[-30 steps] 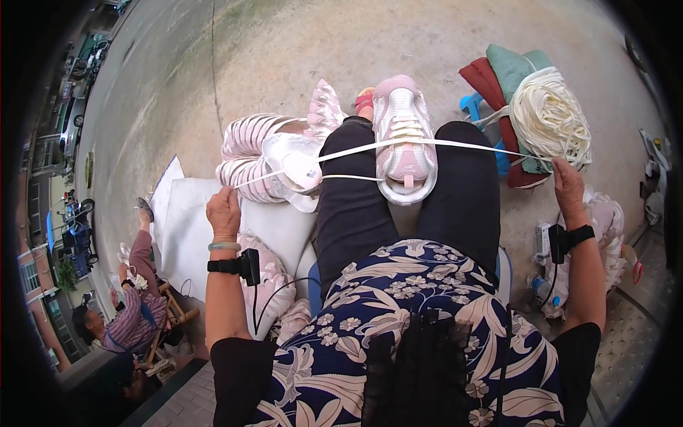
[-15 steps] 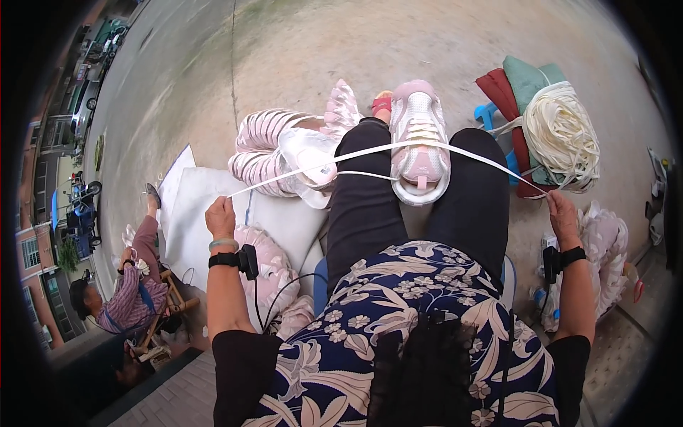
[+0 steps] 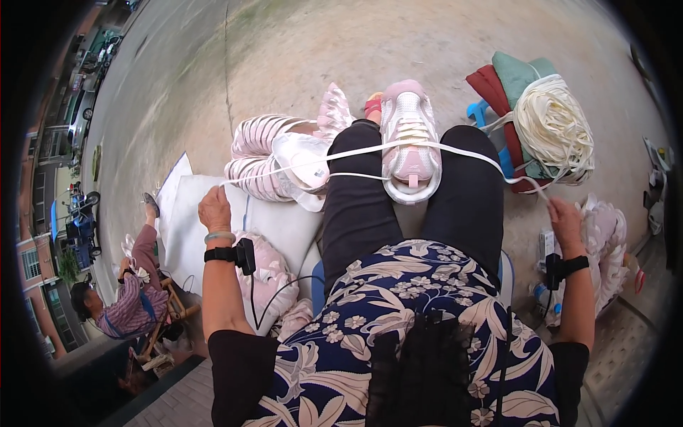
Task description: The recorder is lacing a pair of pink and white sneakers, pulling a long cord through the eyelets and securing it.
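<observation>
A pink and white sneaker (image 3: 410,121) rests across my knees, heel tab toward me, with white laces crossing its front. A long, flat white shoelace (image 3: 348,152) spans above it from hand to hand. My left hand (image 3: 215,210) pinches one end at the left, beside a white sheet. At the right, my right hand (image 3: 565,224) is closed on the other end, where the lace dips and waves. A shorter stretch of lace runs left from the shoe over my thigh.
Stacked pink shoe uppers (image 3: 260,153) lie left of my knees. A bundle of cream laces (image 3: 555,128) sits on red and green cloth at the right. More pink pieces (image 3: 601,256) are beside my right arm. Another person (image 3: 131,302) sits at far left.
The lace has gone from a taut arch to a slacker line, with a wave near my right hand. Both hands have shifted slightly; the view has moved a little.
</observation>
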A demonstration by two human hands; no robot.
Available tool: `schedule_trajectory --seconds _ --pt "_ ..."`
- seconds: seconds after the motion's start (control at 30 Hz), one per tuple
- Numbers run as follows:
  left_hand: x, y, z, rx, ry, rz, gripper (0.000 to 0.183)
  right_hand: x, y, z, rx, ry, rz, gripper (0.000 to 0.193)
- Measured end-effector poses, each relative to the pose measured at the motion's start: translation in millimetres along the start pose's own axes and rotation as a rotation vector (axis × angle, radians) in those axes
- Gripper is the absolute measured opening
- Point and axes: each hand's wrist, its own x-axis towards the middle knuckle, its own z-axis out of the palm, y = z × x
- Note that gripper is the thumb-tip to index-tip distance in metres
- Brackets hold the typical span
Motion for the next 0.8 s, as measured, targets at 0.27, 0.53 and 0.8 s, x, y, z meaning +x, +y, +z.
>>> schedule_trajectory --seconds 0.27,0.53,0.8 --pt "7 188 -118 -0.380 0.487 0.969 0.023 62 -172 -34 0.377 -0.117 -0.580 0.021" --pt "-22 304 -161 -0.593 0.368 1.315 0.037 88 -258 -38 1.613 -0.460 -0.242 0.029" --pt "-43 347 -135 -0.795 0.334 1.286 0.026 98 -196 -58 1.500 -0.233 0.001 0.031"
